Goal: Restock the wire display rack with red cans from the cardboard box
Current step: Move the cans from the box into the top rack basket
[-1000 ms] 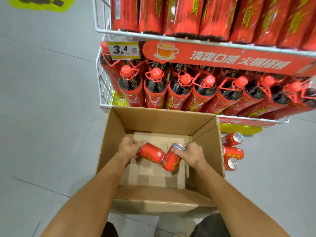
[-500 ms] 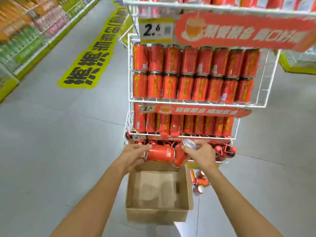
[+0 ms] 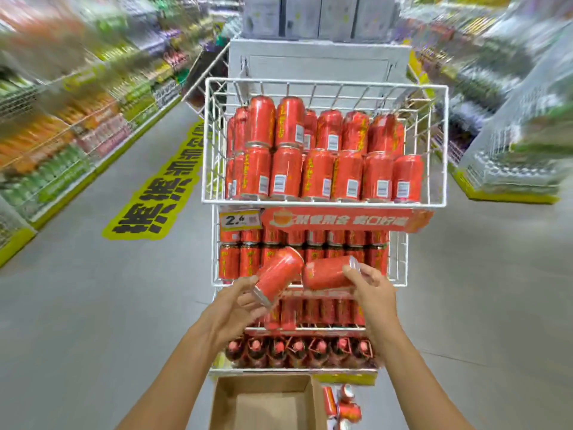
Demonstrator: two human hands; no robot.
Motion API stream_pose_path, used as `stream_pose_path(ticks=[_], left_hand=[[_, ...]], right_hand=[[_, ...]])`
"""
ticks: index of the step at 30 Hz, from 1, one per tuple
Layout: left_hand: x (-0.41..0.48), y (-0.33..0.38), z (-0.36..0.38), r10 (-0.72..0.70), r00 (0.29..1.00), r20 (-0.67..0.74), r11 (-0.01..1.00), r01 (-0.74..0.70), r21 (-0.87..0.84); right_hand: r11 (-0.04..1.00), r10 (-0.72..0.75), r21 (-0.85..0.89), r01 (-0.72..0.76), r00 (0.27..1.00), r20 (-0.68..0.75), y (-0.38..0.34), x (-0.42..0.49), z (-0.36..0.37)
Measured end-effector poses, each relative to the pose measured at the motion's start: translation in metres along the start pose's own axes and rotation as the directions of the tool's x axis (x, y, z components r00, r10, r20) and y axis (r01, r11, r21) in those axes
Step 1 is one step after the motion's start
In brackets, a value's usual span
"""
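My left hand [image 3: 231, 308] clutched a tilted red can [image 3: 279, 279] and my right hand [image 3: 372, 293] a sideways can [image 3: 328, 273], both up before the wire rack [image 3: 325, 83], rigid, slick, likely full and heavy, so I judged mid-body grips safest.

Wire display rack [image 3: 325, 144] straight ahead, cans stacked in its top basket [image 3: 319, 169], cardboard box [image 3: 266, 401] on the floor before it, loose cans [image 3: 345, 405] right of the box

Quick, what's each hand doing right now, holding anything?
Left hand: closed, holding a tilted red metal drink can by its lower end.
Right hand: closed, holding a second red metal drink can lying sideways.
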State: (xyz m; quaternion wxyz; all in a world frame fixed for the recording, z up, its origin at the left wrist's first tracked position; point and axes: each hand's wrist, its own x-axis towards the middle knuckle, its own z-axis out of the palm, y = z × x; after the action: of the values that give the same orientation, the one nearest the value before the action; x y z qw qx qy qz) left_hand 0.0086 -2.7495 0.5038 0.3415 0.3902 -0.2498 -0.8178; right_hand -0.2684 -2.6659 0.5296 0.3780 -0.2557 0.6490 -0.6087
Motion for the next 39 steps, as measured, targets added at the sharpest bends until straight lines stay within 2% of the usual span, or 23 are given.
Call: stream_pose_path(ticks=[2,7,12,16,21,26,30,35,39], left_hand=[[0.009,0.009,0.026,0.044,0.998,0.041,0.998,-0.041,-0.055],[0.02,0.032,0.081,0.154,0.981,0.115,0.987,-0.147,-0.069],[0.016,0.053,0.114,0.239,0.945,0.222,0.969,-0.248,0.01],[0.011,0.078,0.147,0.325,0.932,0.163,0.927,-0.348,0.138],[0.012,0.12,0.182,0.425,0.901,0.084,0.785,-0.413,0.462],[0.042,0.16,0.216,0.541,0.838,0.076,0.632,-0.464,0.621],[0.067,0.186,0.248,0.666,0.746,-0.011,0.511,-0.446,0.735],[0.085,0.207,0.283,0.78,0.624,0.044,0.258,-0.385,0.886],[0.091,0.206,0.293,0.796,0.604,0.044,0.167,-0.29,0.942]], right_hand=[[0.994,0.012,0.109,-0.016,0.999,0.042,-0.015,0.015,-0.003],[0.942,0.011,0.325,-0.081,0.977,0.211,-0.057,0.039,0.002],[0.947,-0.043,0.309,-0.092,0.913,0.405,-0.081,0.053,-0.005],[0.958,-0.058,0.269,-0.1,0.85,0.524,-0.088,0.054,0.001],[0.987,-0.12,0.152,0.056,0.882,0.455,-0.115,0.07,0.013],[0.979,-0.186,-0.018,0.203,0.925,0.33,-0.161,0.099,0.023],[0.948,-0.3,-0.046,0.316,0.93,0.211,-0.197,0.134,0.035],[0.931,-0.343,-0.096,0.353,0.934,0.101,-0.217,0.176,0.052],[0.914,-0.345,-0.197,0.355,0.935,0.082,-0.216,0.192,0.061]])
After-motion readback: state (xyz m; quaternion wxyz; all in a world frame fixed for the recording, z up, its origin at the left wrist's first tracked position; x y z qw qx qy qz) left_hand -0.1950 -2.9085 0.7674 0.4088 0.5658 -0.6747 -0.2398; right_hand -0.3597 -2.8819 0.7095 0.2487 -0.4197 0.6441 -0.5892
